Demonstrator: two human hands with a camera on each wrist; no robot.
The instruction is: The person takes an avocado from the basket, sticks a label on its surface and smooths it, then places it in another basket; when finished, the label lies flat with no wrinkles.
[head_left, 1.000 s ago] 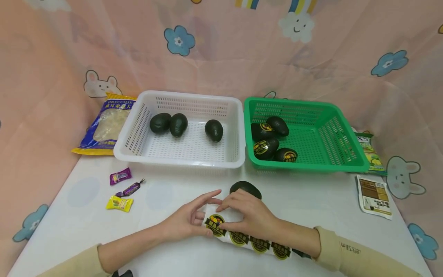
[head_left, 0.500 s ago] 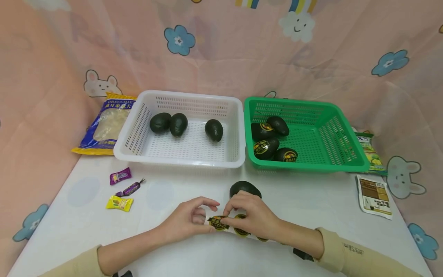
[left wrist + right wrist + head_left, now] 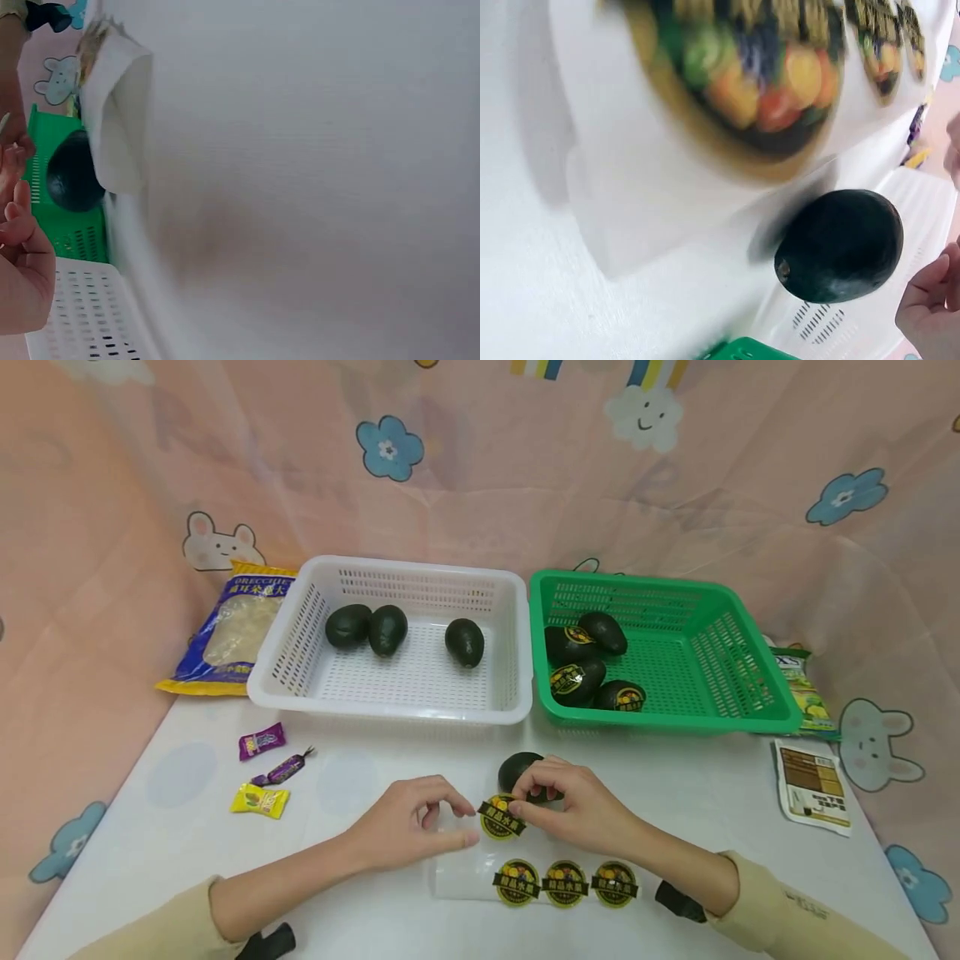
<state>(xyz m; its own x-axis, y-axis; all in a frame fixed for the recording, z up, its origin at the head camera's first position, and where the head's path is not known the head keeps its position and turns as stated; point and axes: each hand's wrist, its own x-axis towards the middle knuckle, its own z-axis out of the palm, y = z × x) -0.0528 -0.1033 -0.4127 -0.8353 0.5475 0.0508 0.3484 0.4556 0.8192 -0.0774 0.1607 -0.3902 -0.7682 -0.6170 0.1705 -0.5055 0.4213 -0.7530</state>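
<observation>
In the head view my right hand (image 3: pixel 573 802) pinches a round black-and-gold fruit sticker (image 3: pixel 501 817) by its right edge, held above the table. My left hand (image 3: pixel 412 822) is just left of the sticker, thumb and forefinger spread apart with a gap between them. Below both hands lies a white sticker sheet (image 3: pixel 461 878) with three more stickers in a row and a bare stretch at its left. A dark avocado (image 3: pixel 516 768) sits right behind the right hand, partly hidden by it. The right wrist view shows this avocado (image 3: pixel 840 244) beyond the sheet's edge.
A white basket (image 3: pixel 390 714) at the back holds three plain avocados. Beside it, a green basket (image 3: pixel 667 722) contains several avocados, most with stickers showing. Wrapped candies (image 3: pixel 259 802) and a pasta bag (image 3: pixel 232 631) are at left; a white-and-brown packet (image 3: pixel 810 785) lies at right.
The sheet has gone from raised and bent in the hands to flat on the table. One sticker has come off it into the right hand, which has shifted slightly right.
</observation>
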